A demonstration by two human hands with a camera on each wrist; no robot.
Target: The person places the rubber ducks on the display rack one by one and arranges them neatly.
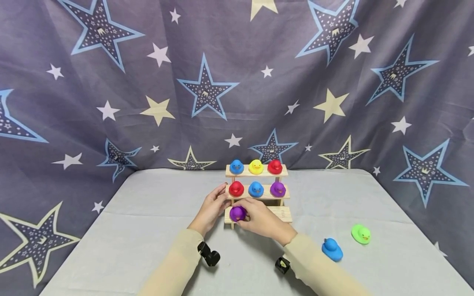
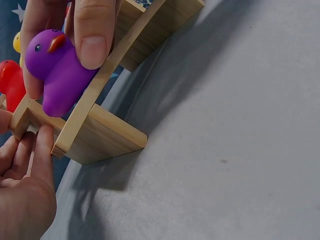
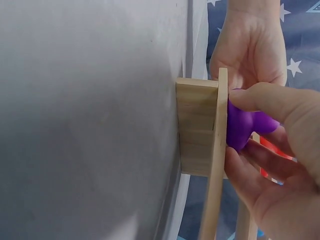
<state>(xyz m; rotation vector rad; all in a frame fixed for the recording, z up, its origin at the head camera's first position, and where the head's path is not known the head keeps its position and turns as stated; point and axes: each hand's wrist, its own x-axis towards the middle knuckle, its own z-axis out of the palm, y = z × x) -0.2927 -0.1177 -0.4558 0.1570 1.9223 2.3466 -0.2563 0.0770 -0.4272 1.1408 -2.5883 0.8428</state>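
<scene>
My right hand (image 1: 262,218) pinches a purple rubber duck (image 1: 237,214) between thumb and fingers. The duck sits at the left end of the lowest step of a three-step wooden stand (image 1: 280,212). In the right wrist view the purple duck (image 3: 241,124) has its base against the step board (image 3: 218,145). My left hand (image 1: 211,209) grips the left end of the middle step, beside a red duck (image 1: 236,188). The left wrist view has the fingers of my left hand (image 2: 27,185) under that board's end.
A blue duck (image 1: 256,189) and another purple duck (image 1: 277,189) share the middle step. On the top step stand blue (image 1: 236,167), yellow (image 1: 256,167) and red (image 1: 275,167) ducks. To the right, a blue duck (image 1: 332,249) and a green duck (image 1: 361,234) lie on the table.
</scene>
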